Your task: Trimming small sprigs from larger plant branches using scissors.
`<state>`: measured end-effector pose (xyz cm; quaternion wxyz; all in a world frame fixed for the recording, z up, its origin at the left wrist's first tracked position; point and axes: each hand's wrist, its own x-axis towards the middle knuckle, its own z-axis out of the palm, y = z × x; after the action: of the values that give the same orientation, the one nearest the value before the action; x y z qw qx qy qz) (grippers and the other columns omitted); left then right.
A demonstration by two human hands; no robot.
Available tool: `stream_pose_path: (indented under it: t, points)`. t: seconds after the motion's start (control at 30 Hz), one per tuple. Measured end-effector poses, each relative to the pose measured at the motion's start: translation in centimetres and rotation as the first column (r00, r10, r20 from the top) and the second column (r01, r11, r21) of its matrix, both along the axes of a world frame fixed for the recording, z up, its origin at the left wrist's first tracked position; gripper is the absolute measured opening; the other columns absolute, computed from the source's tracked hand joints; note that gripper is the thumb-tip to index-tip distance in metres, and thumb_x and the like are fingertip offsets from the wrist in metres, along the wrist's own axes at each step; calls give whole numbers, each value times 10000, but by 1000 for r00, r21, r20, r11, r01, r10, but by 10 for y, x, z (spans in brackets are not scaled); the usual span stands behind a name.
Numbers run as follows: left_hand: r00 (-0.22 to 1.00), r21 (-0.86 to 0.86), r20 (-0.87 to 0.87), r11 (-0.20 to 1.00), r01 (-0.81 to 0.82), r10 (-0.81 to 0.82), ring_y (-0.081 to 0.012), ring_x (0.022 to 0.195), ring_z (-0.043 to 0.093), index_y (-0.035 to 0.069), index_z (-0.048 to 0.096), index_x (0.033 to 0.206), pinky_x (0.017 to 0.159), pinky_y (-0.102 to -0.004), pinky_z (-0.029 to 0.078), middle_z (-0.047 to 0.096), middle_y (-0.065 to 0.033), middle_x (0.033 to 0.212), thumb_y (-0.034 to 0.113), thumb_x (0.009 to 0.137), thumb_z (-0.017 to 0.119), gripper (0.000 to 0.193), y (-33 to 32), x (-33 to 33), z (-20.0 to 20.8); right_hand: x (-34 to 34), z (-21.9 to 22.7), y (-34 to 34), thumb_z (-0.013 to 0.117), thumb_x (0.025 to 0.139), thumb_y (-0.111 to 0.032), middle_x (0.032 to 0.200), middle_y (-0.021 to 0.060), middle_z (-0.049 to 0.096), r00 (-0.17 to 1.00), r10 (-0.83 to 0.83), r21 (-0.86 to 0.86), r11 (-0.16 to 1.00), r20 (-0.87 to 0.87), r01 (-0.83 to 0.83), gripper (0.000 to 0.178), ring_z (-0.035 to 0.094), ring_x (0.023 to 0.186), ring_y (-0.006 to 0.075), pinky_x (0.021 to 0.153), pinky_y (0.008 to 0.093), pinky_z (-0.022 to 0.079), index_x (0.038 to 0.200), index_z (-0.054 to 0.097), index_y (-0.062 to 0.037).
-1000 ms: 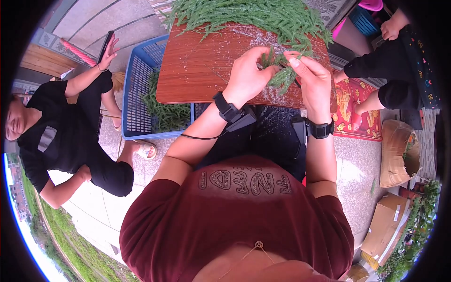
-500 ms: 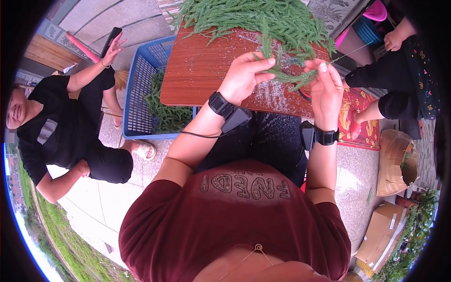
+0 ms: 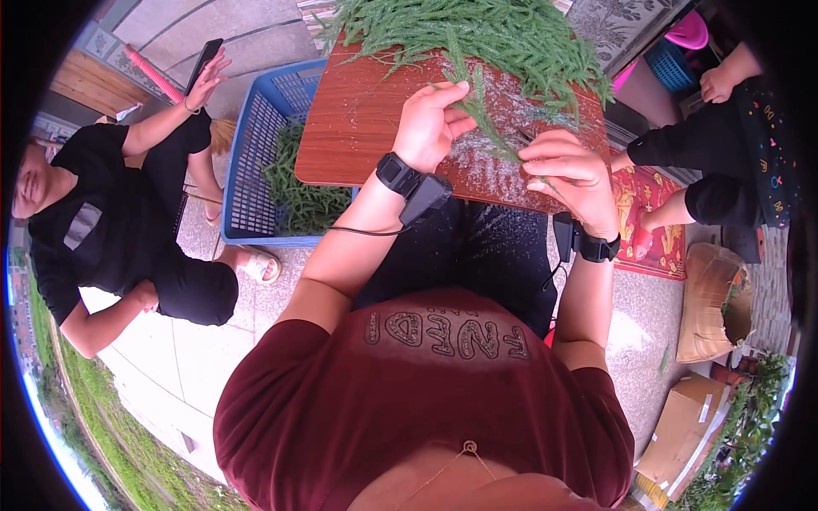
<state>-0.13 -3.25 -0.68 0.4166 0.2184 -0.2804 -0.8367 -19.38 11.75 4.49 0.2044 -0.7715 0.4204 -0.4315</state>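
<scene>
A feathery green plastic-looking sprig [image 3: 486,119] stretches between my hands above the near part of the wooden table [image 3: 358,128]. My left hand [image 3: 429,126] pinches its upper part between thumb and forefinger. Lower down, my right hand [image 3: 573,170] has its fingers closed around the stem end, which pokes out below them. A small dark pointed thing lies by the right fingertips; its kind is hard to make out. Beyond my hands, a big heap of similar green sprigs [image 3: 511,43] covers the table's far side. Pale crumbs are scattered across the wood.
At the table's left stands a blue plastic basket [image 3: 247,209] with more sprigs inside. One person [image 3: 102,204] sits at left holding up a phone [image 3: 203,64]; another person [image 3: 707,145] is at right by a red mat [image 3: 656,204]. Cardboard boxes [image 3: 682,426] stand at lower right.
My right hand has moved down and turned, its fingers now folded across the stem. The sprig, curved sideways before, now runs straighter and slanting. My left hand has shifted slightly left.
</scene>
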Motion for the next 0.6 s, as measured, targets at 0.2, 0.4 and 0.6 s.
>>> stream_pose_path:
  t: [0.2, 0.4, 0.6]
  points:
    - [999, 30, -36, 999, -36, 38, -180, 736, 627, 62, 551, 950, 661, -320, 540, 630, -56, 875, 97, 891, 637, 110, -1, 1, 3, 18, -3, -1, 729, 655, 37, 1028, 21, 700, 982, 13, 4, 1000, -188, -13, 306, 574, 1069, 256, 924, 380, 457, 938, 743, -79]
    - [985, 53, -164, 997, 53, -43, -154, 731, 580, 47, 554, 957, 599, -261, 456, 600, -65, 820, 93, 888, 639, 119, 3, -3, -5, 40, -15, -7, 731, 672, 12, 1018, 6, 700, 970, 70, 61, 996, -231, -58, 286, 579, 1063, 251, 892, 368, 478, 936, 745, -97]
    - [994, -117, 21, 988, -100, 103, -123, 587, 546, 32, 576, 953, 461, -249, 386, 587, -43, 771, 48, 862, 655, 122, 22, -11, 9, 43, -15, -9, 708, 792, -34, 1015, 52, 696, 985, 118, 81, 988, 125, -128, 135, 590, 1035, 213, 872, 330, 475, 926, 722, -48]
